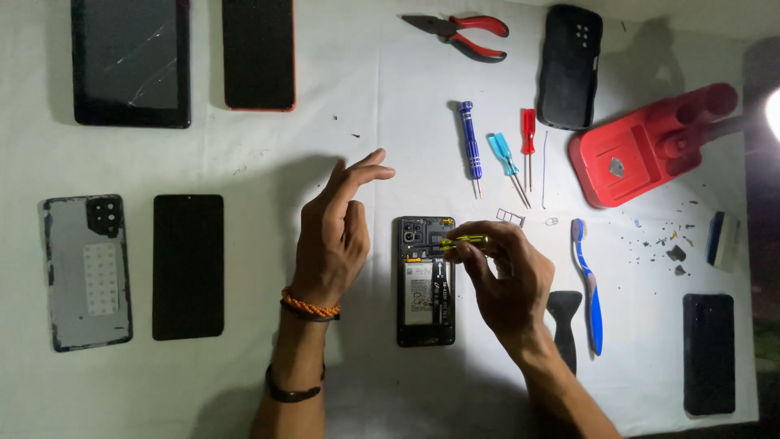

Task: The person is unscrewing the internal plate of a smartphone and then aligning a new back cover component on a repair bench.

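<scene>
A white worktop [357, 81] is filling the view, lit brightly from the right and falling into shadow at the left and bottom edges. The largest thing lying on it is a tablet with a cracked screen [131, 61] at the top left, with a dark phone in an orange-edged case [258, 53] just beside it. Below these, a grey phone back cover [87, 272] and a black phone screen [188, 266] are lying side by side. At the right, a red lamp base [642, 146] is sitting near a black phone case [569, 65], and another black phone [708, 354] is lying at the lower right. Red-handled pliers [467, 34] are resting at the top.

In the centre an opened phone [426, 280] is lying face down with its battery and camera module showing. The right hand [508, 280] is closing its fingers on a small yellow screwdriver [463, 241] whose tip is meeting the phone's upper part. The left hand [333, 240] is hovering just left of the phone, fingers spread apart, gripping nothing.

Beyond the phone, a blue screwdriver [470, 142], a light blue screwdriver [504, 154] and a red screwdriver [528, 134] are lying near one another. A blue toothbrush [591, 284] and a black pry tool [564, 313] are lying just right of the working hand, the pry tool partly hidden by the wrist.
</scene>
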